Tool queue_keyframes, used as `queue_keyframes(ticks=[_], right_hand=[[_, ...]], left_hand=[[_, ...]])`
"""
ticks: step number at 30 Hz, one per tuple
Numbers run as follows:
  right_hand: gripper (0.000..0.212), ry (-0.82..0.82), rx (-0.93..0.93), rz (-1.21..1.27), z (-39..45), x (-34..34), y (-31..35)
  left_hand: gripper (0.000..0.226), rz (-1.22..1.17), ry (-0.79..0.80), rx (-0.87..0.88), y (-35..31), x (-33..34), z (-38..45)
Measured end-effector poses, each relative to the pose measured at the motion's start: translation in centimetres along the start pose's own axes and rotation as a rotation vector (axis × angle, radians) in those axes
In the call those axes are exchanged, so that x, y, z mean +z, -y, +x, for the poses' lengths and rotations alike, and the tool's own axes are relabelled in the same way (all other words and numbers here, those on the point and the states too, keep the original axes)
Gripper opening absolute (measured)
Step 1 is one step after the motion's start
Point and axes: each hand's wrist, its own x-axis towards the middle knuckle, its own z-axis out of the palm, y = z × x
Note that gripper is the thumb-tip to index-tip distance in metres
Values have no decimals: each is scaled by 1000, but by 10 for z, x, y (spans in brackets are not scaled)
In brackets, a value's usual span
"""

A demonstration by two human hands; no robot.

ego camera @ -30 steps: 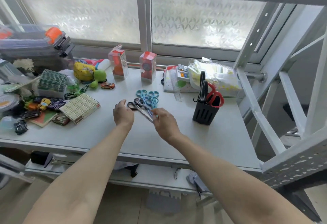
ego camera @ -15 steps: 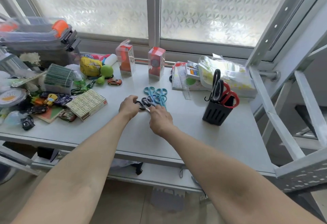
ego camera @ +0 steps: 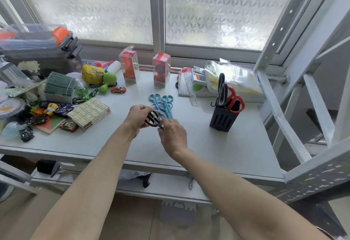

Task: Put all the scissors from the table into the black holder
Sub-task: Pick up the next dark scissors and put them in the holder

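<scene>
Both hands meet at mid-frame over the desk (ego camera: 217, 150). The left hand (ego camera: 139, 117) has its grip clenched on the black-handled scissors (ego camera: 153, 119); the right hand (ego camera: 173, 135) pinches their blade end. Blue scissors (ego camera: 161, 101) lie just behind. The black holder (ego camera: 222, 119), at right, contains red scissors (ego camera: 234, 100).

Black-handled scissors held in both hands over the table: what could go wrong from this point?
1. The black-handled scissors sit between the left hand and the right hand, whose fingers seem to be at the blade end; a slip might nick a finger.
2. The blue scissors lie piled just behind; lifting could snag and drag them.
3. The black holder already carries black and red scissors, so slots look crowded and an insert could jam.
</scene>
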Motion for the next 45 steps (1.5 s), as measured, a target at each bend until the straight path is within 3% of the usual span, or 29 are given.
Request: queue_keyframes(ticks=[3, 7, 12, 16, 20, 25, 29, 34, 38, 45], right_hand=[[9, -133, 5, 24, -10, -15, -9], [6, -257, 60, 204, -33, -39, -37], [12, -521, 174, 441, -64, -84, -79], [21, -713, 282, 518, -64, -126, -111], [21, -838, 265, 604, -39, -168, -124], [17, -653, 250, 630, -3, -190, -130], [17, -401, 226, 477, 11, -193, -130], [22, -220, 290, 334, 21, -188, -137], [35, -166, 302, 396, 23, -186, -140], [57, -102, 287, 208, 26, -182, -129]], left_hand=[[10, -62, 131, 101, -15, 14, -19], [26, -95, 332, 190, -32, 42, -38], [27, 63, 335, 268, -37, 86, -39], [55, 216, 349, 322, -31, 119, -31], [72, 306, 426, 329, -33, 148, -25], [82, 340, 507, 319, -42, 163, -19], [74, 340, 516, 325, -48, 168, -17], [69, 321, 510, 324, -49, 171, -18], [70, 310, 502, 328, -47, 173, -16], [68, 283, 490, 340, -44, 174, -17]])
